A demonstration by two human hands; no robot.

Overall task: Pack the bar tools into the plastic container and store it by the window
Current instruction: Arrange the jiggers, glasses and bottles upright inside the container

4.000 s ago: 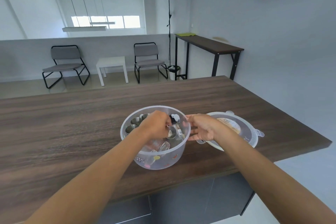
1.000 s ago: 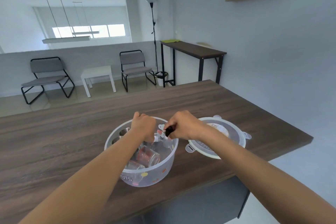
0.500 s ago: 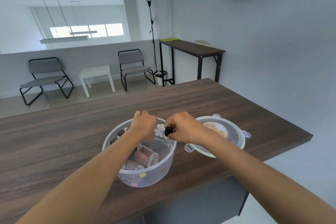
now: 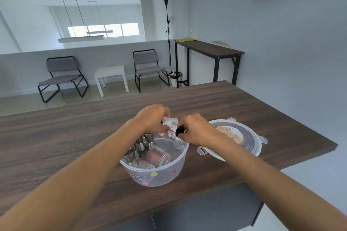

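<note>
— Wooden countertop (image 4: 75, 137), centre frame; chairs and window strip in the upper left. What's listed on it?

— Item one: clear plastic container (image 4: 155, 172), lower centre, holding steel jiggers (image 4: 142, 144) and two glass measuring cups (image 4: 158, 155) lying on their sides. Item two: its lid (image 4: 249, 142), flat on the counter just right of it, not yet fitted

— And the hands?

— Both raised over the container's far rim, forearms converging from the bottom corners. Left hand (image 4: 153, 120): fingers closed on a small clear piece (image 4: 170, 122). Right hand (image 4: 195, 129): fingertips pinched on a black-tipped piece (image 4: 179, 131). Whether the two pieces join, I cannot tell

— Advice for the step?

— Likely best to lower both pieces into the open gap on the right of the container, keeping them below the rim so the lid can seat
</note>
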